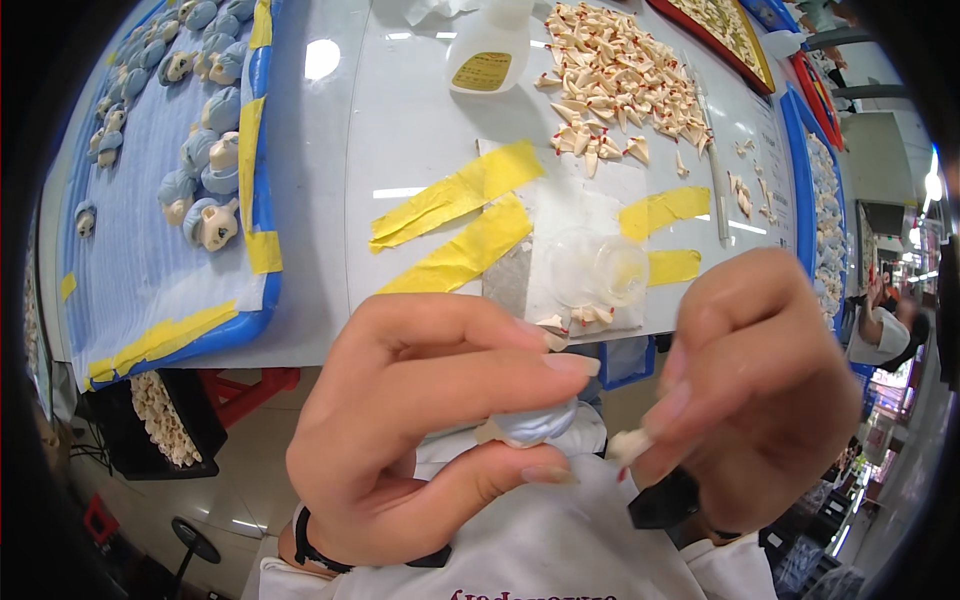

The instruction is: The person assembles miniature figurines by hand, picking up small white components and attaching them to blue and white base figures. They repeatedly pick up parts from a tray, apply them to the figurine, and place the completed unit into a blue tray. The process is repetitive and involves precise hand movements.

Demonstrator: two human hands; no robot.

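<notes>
My left hand point(430, 420) is closed around a small figurine head point(535, 425) with moulded light-blue hair, pinched between thumb and fingers; most of it is hidden behind them. To its right, my right hand point(750, 390) pinches a tiny cream-coloured piece with a red tip point(628, 445), apart from the head. Just beyond my hands, a small clear plastic cup point(600, 270) sits on a white board point(560, 215). A few more cream pieces point(592, 315) lie at the board's near edge.
A big pile of red-tipped cream pieces point(620, 75) covers the back of the table. Beside it stands a translucent bottle point(490, 45). Yellow tape point(460, 195) holds the board down. At left, a blue tray point(258, 290) carries several blue-haired heads; a thin rod point(718, 190) lies at right.
</notes>
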